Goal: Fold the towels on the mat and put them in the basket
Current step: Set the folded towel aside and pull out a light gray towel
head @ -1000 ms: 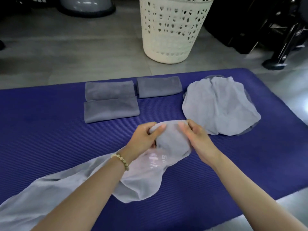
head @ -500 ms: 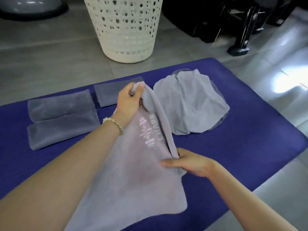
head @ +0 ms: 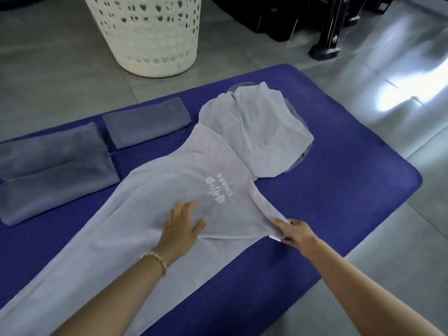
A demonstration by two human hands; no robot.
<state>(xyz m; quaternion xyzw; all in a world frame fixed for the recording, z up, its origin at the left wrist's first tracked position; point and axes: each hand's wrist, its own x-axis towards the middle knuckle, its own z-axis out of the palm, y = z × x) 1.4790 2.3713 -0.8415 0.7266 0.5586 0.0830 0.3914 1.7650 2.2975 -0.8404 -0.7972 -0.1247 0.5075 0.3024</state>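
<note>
Light grey logo towel (head: 155, 190) spread lengthwise on blue mat (head: 339, 195), far end against crumpled towel pile (head: 264, 132). Hands apart: left hand (head: 181, 224) flat on cloth, fingers straight; right hand (head: 293, 232) pinches near corner. Cloth seems thin, light, limp and wrinkles easily. Best taken at corners. White basket (head: 150, 44) stands beyond mat.

Bare mat (head: 339, 190) lies open right of the spread towel (head: 157, 190) and heaped towel (head: 261, 132), three folded towels (head: 55, 175) crowd the far left, and open floor (head: 72, 81) separates the mat from the basket (head: 150, 32).
</note>
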